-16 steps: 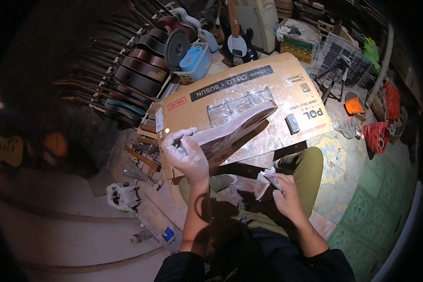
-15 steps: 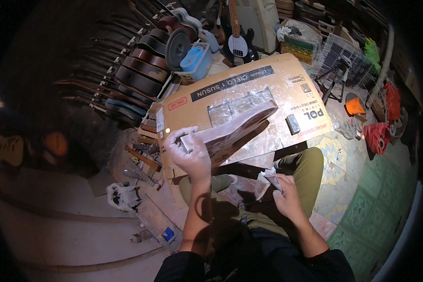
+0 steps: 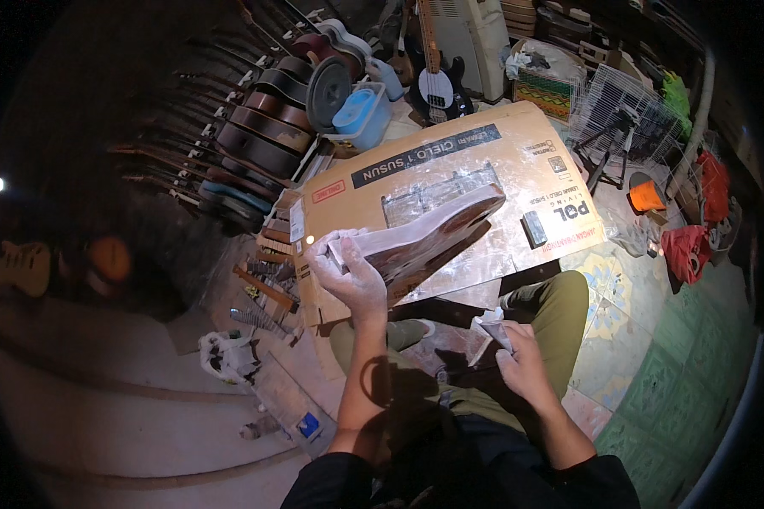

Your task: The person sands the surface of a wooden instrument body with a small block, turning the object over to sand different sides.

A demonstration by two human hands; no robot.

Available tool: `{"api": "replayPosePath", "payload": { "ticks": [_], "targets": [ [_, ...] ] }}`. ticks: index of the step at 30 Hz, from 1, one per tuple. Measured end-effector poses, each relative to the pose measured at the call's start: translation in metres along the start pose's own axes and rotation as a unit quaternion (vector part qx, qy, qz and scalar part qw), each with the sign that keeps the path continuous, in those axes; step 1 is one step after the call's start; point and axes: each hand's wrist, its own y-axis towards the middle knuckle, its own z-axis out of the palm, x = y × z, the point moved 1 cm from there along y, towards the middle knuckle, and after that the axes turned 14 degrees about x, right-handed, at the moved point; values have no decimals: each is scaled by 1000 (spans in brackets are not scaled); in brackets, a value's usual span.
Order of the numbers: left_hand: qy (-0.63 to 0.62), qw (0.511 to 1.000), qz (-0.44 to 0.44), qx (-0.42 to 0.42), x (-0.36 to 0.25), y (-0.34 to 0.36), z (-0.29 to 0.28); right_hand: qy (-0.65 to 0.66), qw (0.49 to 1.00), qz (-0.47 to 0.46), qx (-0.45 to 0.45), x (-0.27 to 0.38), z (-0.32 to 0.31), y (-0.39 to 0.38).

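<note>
The person's dusty left hand (image 3: pixel 346 270) curls into a grip, its forearm (image 3: pixel 367 360) extended. The right hand (image 3: pixel 520 352) sits lower, thumb (image 3: pixel 507 363) pressed toward bent fingers (image 3: pixel 523 332).

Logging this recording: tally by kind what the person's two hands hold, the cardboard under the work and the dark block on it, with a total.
Curved wooden piece, in the left hand: 1
Folded sheet, possibly sandpaper, in the right hand: 1
Cardboard: 1
Dark block: 1
Total: 4
</note>
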Motion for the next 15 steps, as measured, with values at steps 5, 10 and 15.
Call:
{"api": "replayPosePath", "payload": {
  "ticks": [5,10,15],
  "targets": [
    [42,998,40,35,-1,0,-3,1,1000,14,12,-2,1,1],
    [-98,995,-23,20,5,-3,-6,2,1000,12,18,-1,5,2],
    [-148,984,-88,54,-15,7,-4,14,1000,21,14,-10,10,1]
  ]
}}
